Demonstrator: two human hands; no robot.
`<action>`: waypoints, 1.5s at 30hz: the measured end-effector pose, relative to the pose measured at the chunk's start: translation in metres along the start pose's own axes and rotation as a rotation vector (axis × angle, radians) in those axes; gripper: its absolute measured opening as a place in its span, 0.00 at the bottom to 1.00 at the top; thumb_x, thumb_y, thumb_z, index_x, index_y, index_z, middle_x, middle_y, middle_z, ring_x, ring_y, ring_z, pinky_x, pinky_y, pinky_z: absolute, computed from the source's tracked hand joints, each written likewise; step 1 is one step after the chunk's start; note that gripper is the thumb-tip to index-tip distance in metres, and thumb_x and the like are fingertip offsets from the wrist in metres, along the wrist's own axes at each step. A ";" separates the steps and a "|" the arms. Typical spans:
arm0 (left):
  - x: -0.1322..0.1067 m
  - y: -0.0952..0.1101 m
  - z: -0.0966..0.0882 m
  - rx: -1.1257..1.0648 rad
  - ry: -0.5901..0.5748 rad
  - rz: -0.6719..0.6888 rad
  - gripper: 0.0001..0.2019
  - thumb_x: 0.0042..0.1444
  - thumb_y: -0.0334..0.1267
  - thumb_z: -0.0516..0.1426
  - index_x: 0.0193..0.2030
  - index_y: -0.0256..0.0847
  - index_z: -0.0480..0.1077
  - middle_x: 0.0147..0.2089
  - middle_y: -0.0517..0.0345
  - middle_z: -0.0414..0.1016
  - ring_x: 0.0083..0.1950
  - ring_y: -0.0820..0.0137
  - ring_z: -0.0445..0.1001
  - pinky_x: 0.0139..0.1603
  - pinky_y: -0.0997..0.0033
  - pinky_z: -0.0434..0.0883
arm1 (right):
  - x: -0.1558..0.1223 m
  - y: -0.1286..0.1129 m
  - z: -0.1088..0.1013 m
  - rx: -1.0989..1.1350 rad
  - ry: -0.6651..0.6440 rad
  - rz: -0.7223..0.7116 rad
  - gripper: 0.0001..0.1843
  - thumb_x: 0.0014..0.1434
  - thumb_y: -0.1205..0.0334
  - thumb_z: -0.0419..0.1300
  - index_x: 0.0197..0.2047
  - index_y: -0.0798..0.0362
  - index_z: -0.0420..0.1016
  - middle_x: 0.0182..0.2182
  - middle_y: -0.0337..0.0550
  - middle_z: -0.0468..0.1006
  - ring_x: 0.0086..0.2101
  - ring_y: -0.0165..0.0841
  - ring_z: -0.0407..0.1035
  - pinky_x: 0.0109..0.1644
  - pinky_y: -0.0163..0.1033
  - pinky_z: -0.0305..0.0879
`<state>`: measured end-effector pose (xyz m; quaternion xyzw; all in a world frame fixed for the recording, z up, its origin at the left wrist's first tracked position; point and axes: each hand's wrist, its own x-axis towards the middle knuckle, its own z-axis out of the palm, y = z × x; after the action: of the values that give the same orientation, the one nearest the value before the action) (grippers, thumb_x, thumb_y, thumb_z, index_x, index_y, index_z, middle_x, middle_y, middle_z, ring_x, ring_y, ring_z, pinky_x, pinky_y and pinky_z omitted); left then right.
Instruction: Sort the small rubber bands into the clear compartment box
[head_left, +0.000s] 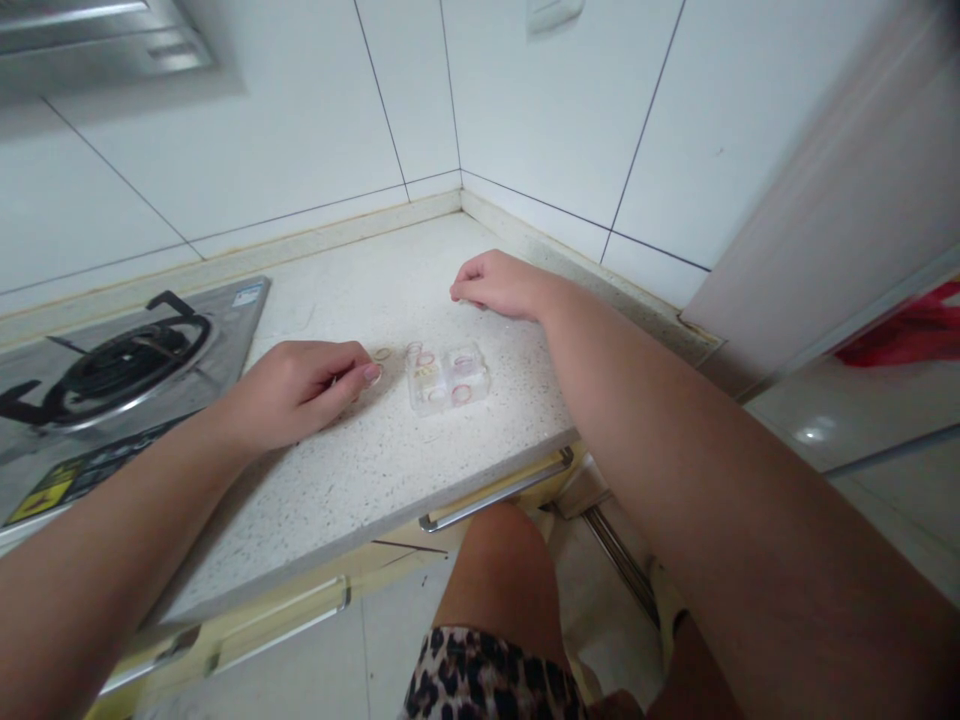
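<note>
Head view: small rings around a divided box

We use the clear box [435, 404] on the counter [330, 490] as our landmark. Several thin rings lie in its compartments, a reddish ring [461, 394] in the near right one. To the left of the box, our left hand [319, 388] rests low, thumb and forefinger closed on a small ring [377, 376]. Just behind that ring, still left of the box, a loose ring [382, 354] lies flat. Behind the box and slightly to its right, our right hand [499, 283] has its fingers curled together; their tips are hidden, so we cannot tell whether they pinch anything. The stove [124, 365] is well to the left of the box.

Handling such thin rings well, we judge, calls for a light pinch by the edge, since squeezing could bend one or flick it away. We would keep our wrists low and our sleeveless forearms clear of the box, so nothing knocks it. Tilting a flat ring up by its rim should make gripping easier than pressing down on it.
</note>
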<state>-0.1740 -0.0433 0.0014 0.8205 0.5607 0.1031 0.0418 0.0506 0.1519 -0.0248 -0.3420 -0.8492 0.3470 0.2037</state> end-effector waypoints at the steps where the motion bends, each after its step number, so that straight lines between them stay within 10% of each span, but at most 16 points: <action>1: 0.000 0.000 0.000 -0.001 -0.003 -0.003 0.17 0.67 0.46 0.48 0.32 0.41 0.68 0.25 0.62 0.70 0.26 0.75 0.67 0.30 0.74 0.61 | 0.000 0.000 0.000 -0.001 -0.001 0.002 0.13 0.59 0.54 0.60 0.38 0.55 0.77 0.28 0.42 0.73 0.25 0.25 0.58 0.31 0.37 0.53; 45: -0.002 -0.002 0.003 0.050 0.002 0.078 0.14 0.68 0.43 0.51 0.36 0.38 0.72 0.26 0.64 0.70 0.27 0.79 0.65 0.31 0.77 0.60 | 0.000 -0.001 -0.002 -0.031 -0.005 0.000 0.13 0.58 0.54 0.60 0.37 0.55 0.78 0.29 0.42 0.74 0.24 0.24 0.58 0.30 0.35 0.51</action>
<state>-0.1757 -0.0444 -0.0022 0.8426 0.5305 0.0913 0.0166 0.0517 0.1521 -0.0232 -0.3441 -0.8550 0.3347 0.1964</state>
